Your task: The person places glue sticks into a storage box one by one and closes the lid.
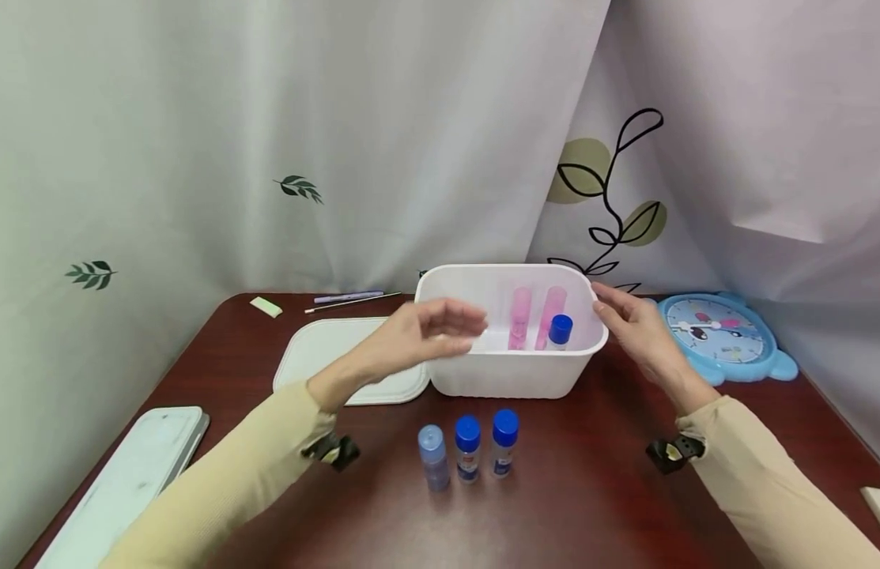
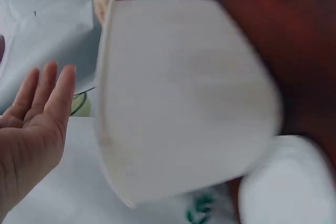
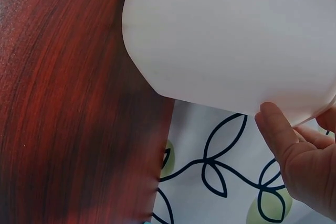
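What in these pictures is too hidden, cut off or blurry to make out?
- White tub: in the head view its front wall hides the lower parts of the two pink tubes and the blue-capped bottle.
- Left hand: motion-blurred in the head view, so finger contact with the tub is unclear.
- Right hand: cut off by the right wrist picture's edge.
- Labels on the three bottles: too small to read.

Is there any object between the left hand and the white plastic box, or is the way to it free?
Nothing visible stands between them. The left hand hovers open beside the left wall of the white plastic box, with only air in the gap. The right hand touches the opposite rim.
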